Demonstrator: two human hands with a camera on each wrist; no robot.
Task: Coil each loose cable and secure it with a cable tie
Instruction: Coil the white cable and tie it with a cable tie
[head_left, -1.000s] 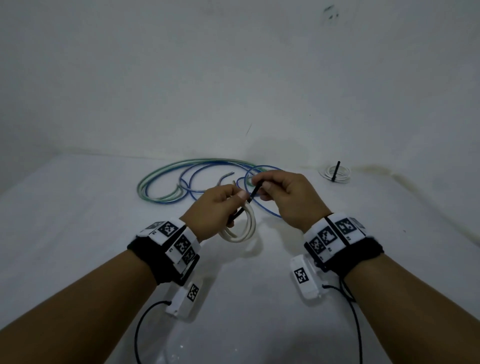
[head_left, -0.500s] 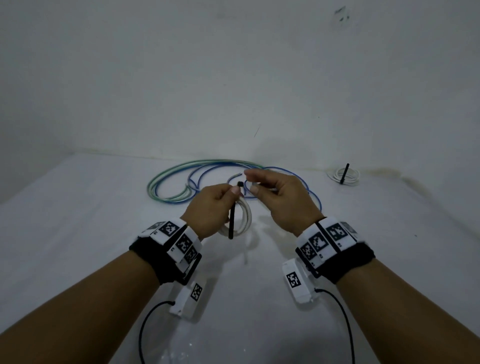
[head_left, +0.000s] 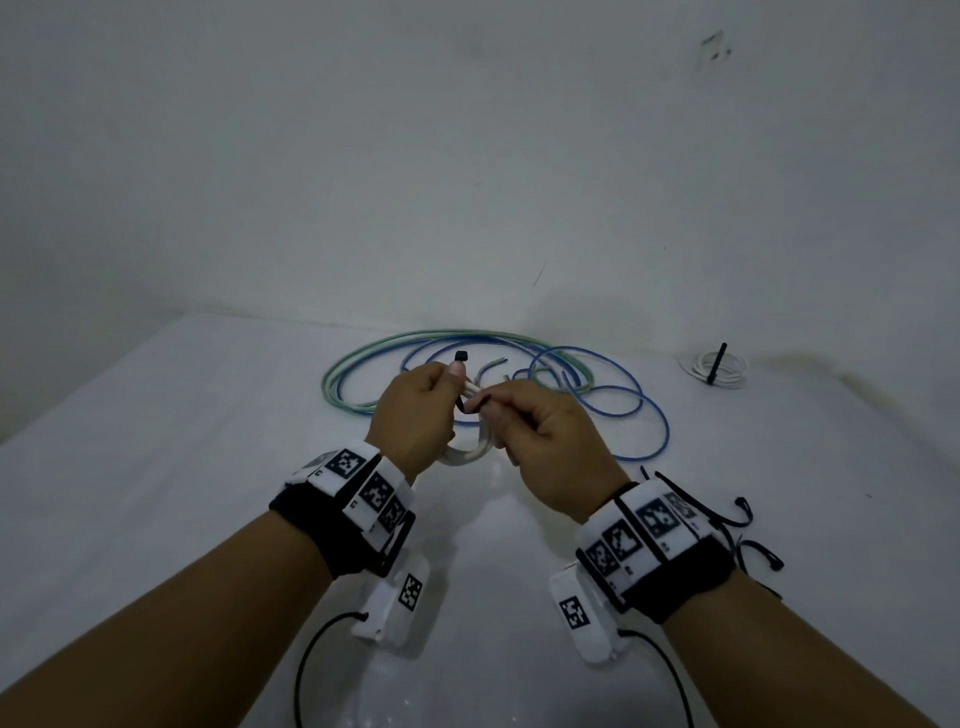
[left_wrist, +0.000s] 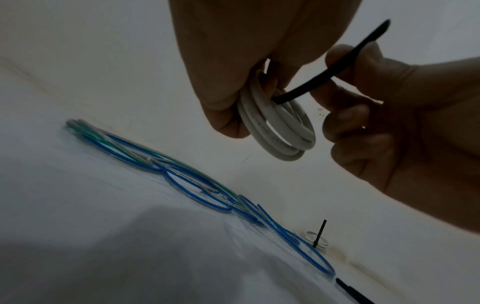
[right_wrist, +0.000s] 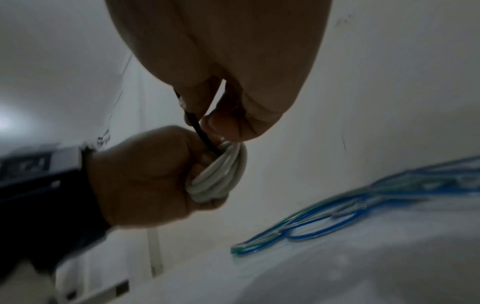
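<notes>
My left hand (head_left: 441, 389) grips a small coil of white cable (head_left: 470, 453) above the table. A black cable tie (head_left: 461, 356) runs with it, its square head sticking up past my left thumb. My right hand (head_left: 501, 413) pinches the tie's tail just right of the coil. In the left wrist view the black cable tie (left_wrist: 324, 76) passes through the white coil (left_wrist: 280, 131) into the fingers of my right hand (left_wrist: 345, 67). The right wrist view shows the white coil (right_wrist: 221, 176) in my left fist (right_wrist: 145, 181), with the black cable tie (right_wrist: 202, 133) rising from it.
Loose blue and green cables (head_left: 467, 345) lie looped on the white table (head_left: 156, 467) behind my hands. A tied white coil (head_left: 719, 366) with a black tie sticking up sits at the back right by the wall. Spare black ties (head_left: 748, 525) lie beside my right wrist.
The tie hung straight down from my left hand half a second ago. Its tail is now bent round the coil and pinched by my right hand, which has moved in close.
</notes>
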